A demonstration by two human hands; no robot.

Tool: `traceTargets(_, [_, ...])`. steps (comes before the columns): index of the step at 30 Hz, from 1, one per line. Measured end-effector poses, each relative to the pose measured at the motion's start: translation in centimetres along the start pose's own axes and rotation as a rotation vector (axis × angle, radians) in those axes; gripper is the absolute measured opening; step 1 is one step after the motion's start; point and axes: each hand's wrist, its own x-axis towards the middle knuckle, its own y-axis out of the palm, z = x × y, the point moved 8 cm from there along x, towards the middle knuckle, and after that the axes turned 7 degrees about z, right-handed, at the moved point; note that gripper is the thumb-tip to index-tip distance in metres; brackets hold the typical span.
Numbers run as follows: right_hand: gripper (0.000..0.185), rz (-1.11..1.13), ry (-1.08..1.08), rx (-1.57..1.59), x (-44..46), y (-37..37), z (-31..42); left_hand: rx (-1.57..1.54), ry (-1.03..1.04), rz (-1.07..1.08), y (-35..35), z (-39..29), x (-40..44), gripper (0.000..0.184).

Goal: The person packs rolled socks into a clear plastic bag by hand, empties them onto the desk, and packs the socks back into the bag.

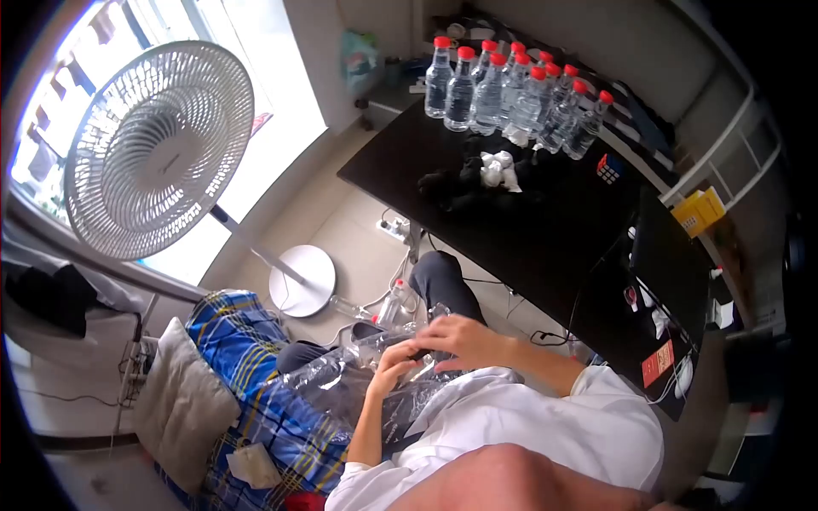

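Observation:
My left hand (394, 366) and my right hand (461, 341) meet over my lap, fingers bent and drawn together. Something small and dark shows between the fingertips, too little of it to name. Under and around the hands lies crumpled clear plastic wrap (328, 379), spread across my thighs. Just beyond the hands, a clear bottle with a red cap (392, 302) stands low near my knees. Another clear bottle (348, 308) appears tilted beside it, partly hidden by the wrap.
Several red-capped clear bottles (487, 98) stand grouped on the dark table (520, 238), near crumpled white tissue (498, 170) and a puzzle cube (608, 169). A laptop (669, 255) sits at the right. A standing fan (162, 153) is at left, by the blue plaid cloth (281, 434).

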Motion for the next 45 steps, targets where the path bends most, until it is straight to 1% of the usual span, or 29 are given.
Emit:
traceTargets(1, [0.060, -0.010, 0.007, -0.001, -0.5, 1.4, -0.5, -0.015, 0.016, 0.053, 0.4, 0.2, 0.0, 0.027])
traceTargets(3, [0.056, 0.024, 0.154, 0.233, -1.3, 4.0, -1.9, -0.129, -0.030, 0.054, 1.0, 0.6, -0.3, 0.025])
traceTargets(4, [0.048, -0.027, 0.246, 0.320, -1.5, 3.5, -2.2, -0.100, -0.010, 0.055, 0.9, 0.4, -0.4, 0.023])
traceTargets(5, [0.048, -0.037, 0.253, 0.320, -1.8, 3.3, -2.4, -0.149, 0.015, 0.096, 0.7, 0.4, -0.4, 0.027])
traceTargets(7, [0.041, -0.068, 0.291, 0.280, -2.6, 1.7, -3.7, -0.290, 0.043, -0.097, 0.8, 0.1, -0.7, 0.041])
traceTargets(8, [0.040, -0.074, 0.303, 0.241, -3.1, -0.1, -4.5, -0.331, 0.108, -0.140, 0.2, -0.4, -0.4, 0.049])
traceTargets(9, [0.040, -0.097, 0.314, 0.185, -3.6, -3.0, -5.3, -0.373, 0.175, -0.183, -0.5, -0.9, -0.2, 0.057])
traceTargets(10, [0.040, -0.129, 0.320, 0.116, -4.0, -7.0, -6.1, -0.281, 0.143, -0.249, -2.2, 0.5, -0.5, 0.060])
traceTargets(13, [0.040, -0.270, 0.336, -0.123, -4.7, -20.6, -8.6, 0.086, -0.042, -0.477, -6.9, 6.2, -1.5, 0.049])
traceTargets(15, [0.040, -0.378, 0.336, -0.301, -4.6, -29.9, -10.2, 0.215, -0.157, -0.426, -5.7, 5.7, -0.5, 0.043])
traceTargets(17, [0.040, -0.465, 0.349, -0.452, -4.3, -37.8, -12.9, 0.327, -0.139, -0.331, -5.1, 8.0, -0.1, 0.045])
traceTargets(18, [0.040, -0.490, 0.364, -0.501, -4.0, -40.8, -14.5, 0.543, -0.125, -0.309, -5.0, 9.0, 0.0, 0.050])
traceTargets(19, [0.040, -0.507, 0.382, -0.546, -3.6, -43.6, -16.1, 0.614, -0.214, -0.279, -4.1, 8.4, 0.1, 0.054])
traceTargets(21, [0.041, -0.512, 0.421, -0.582, -2.8, -47.2, -19.5, 0.684, -0.217, -0.239, -3.3, 8.4, 0.2, 0.052])
traceTargets(23, [0.039, -0.505, 0.415, -0.597, -2.4, -48.3, -22.1, 0.704, -0.203, -0.238, -3.0, 8.3, 0.0, 0.051])
traceTargets(24, [0.037, -0.498, 0.411, -0.537, -2.3, -48.9, -24.4, 0.721, -0.185, -0.240, -2.9, 8.1, 0.0, 0.050])
traceTargets(25, [0.037, -0.496, 0.451, -0.554, -2.1, -49.1, -25.8, 0.727, -0.180, -0.253, -3.0, 7.5, -0.1, 0.050])
traceTargets(27, [0.039, -0.437, 0.562, -0.468, -1.8, -49.0, -29.3, 0.755, -0.236, -0.254, -3.2, 7.2, -0.3, 0.048])
traceTargets(28, [0.040, -0.428, 0.538, -0.510, -1.6, -48.8, -29.8, 0.751, -0.243, -0.261, -3.4, 7.3, -0.4, 0.045])
traceTargets(33, [0.040, -0.473, 0.645, -0.450, -1.6, -47.9, -35.5, 0.726, -0.272, -0.291, -3.8, 7.9, -0.6, 0.037])
traceTargets(35, [0.038, -0.431, 0.640, -0.511, -1.2, -46.9, -35.0, 0.805, -0.237, -0.240, -3.3, 7.6, -0.5, 0.035])
traceTargets(37, [0.037, -0.485, 0.652, -0.521, -1.2, -46.5, -34.5, 0.787, -0.248, -0.247, -3.2, 7.7, -0.5, 0.033])
traceTargets(40, [0.039, -0.473, 0.650, -0.470, -1.4, -46.1, -35.2, 0.816, -0.245, -0.250, -3.1, 7.6, -0.6, 0.032])
traceTargets(42, [0.038, -0.569, 0.485, -0.334, -1.6, -46.0, -34.6, 0.805, -0.244, -0.252, -3.2, 7.7, -0.5, 0.030])
traceTargets(43, [0.038, -0.571, 0.486, -0.333, -1.8, -46.2, -34.6, 0.807, -0.244, -0.251, -3.2, 7.7, -0.5, 0.030])
traceTargets(45, [0.037, -0.523, 0.629, -0.365, -2.4, -46.4, -35.0, 0.782, -0.246, -0.252, -3.2, 7.9, -0.5, 0.029])
